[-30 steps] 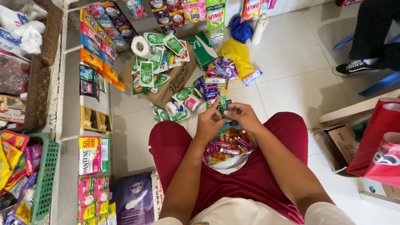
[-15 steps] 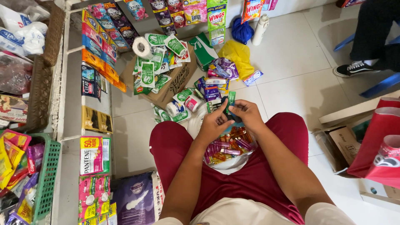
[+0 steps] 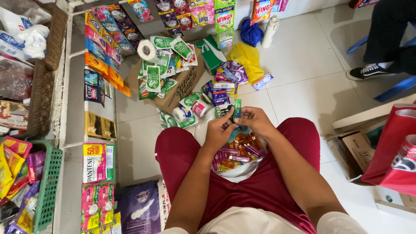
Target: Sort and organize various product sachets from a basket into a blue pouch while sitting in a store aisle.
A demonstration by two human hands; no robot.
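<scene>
I sit on the floor in red shorts with a white plastic bag (image 3: 236,170) of small colourful candy packs (image 3: 234,151) between my thighs. My left hand (image 3: 216,130) and my right hand (image 3: 255,120) meet just above the bag. Together they pinch a small green pack (image 3: 236,108) held upright, with more small packs bunched in the fingers below it. Which hand carries most of the bunch is hard to tell.
Sachets, green packets and a toilet roll (image 3: 147,50) lie on a flattened cardboard box (image 3: 180,86) ahead. A white rack (image 3: 69,86) hung with sachet strips stands left, beside a green basket (image 3: 47,182). Another person's black shoe (image 3: 366,70) is at far right; red bags (image 3: 390,147) sit right.
The hands shifted slightly while fingering the small packs; the green pack now stands more upright between the fingertips. Nothing else moved.
</scene>
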